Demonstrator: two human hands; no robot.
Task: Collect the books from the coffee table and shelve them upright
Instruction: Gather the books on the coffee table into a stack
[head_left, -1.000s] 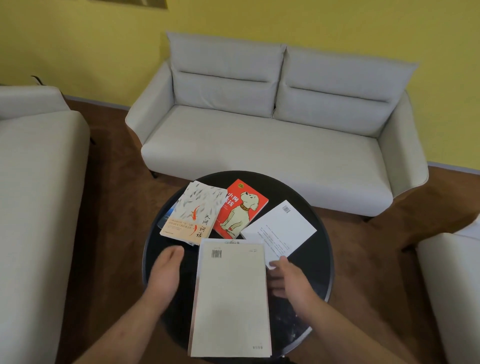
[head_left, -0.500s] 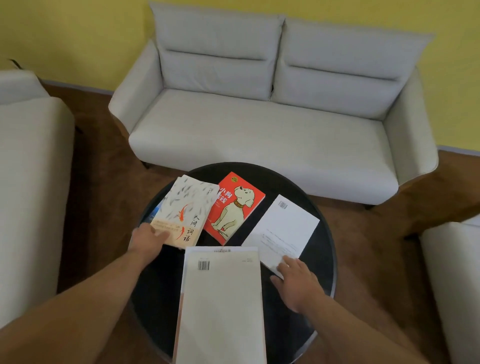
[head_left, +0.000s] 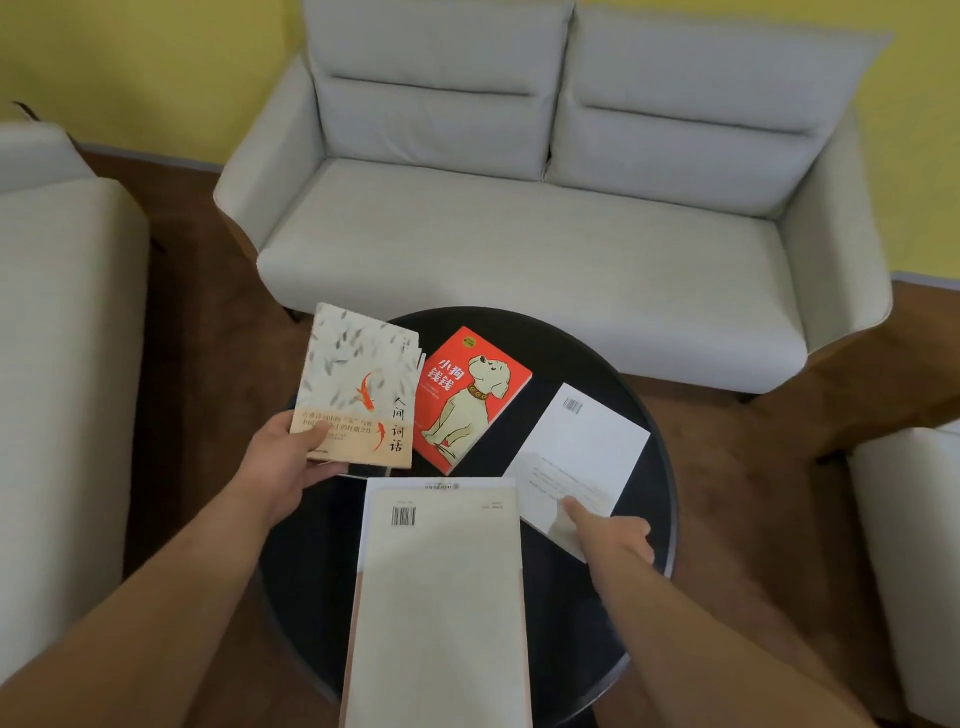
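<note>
Nearest, a cream book (head_left: 441, 597) lies face down on the round black tabletop (head_left: 311, 571), barcode at its far end, its near end past the bottom edge of the frame. Right of it, the right hand (head_left: 613, 538) rests palm down on the near corner of a white book (head_left: 582, 462), fingers (head_left: 574, 506) stretched flat and loose on the cover, gripping nothing. To the left, the left hand (head_left: 283, 462) pinches the near left corner of a fish book (head_left: 358, 384), thumb on the cover and the other fingers beneath; the book is tilted, and its far end overlaps a red book (head_left: 467, 400) with a dog on it, which lies flat mid-table. Beyond the tabletop stands a pale grey sofa (head_left: 519, 234) against a yellow wall (head_left: 130, 62), with more pale seats at both sides.
</note>
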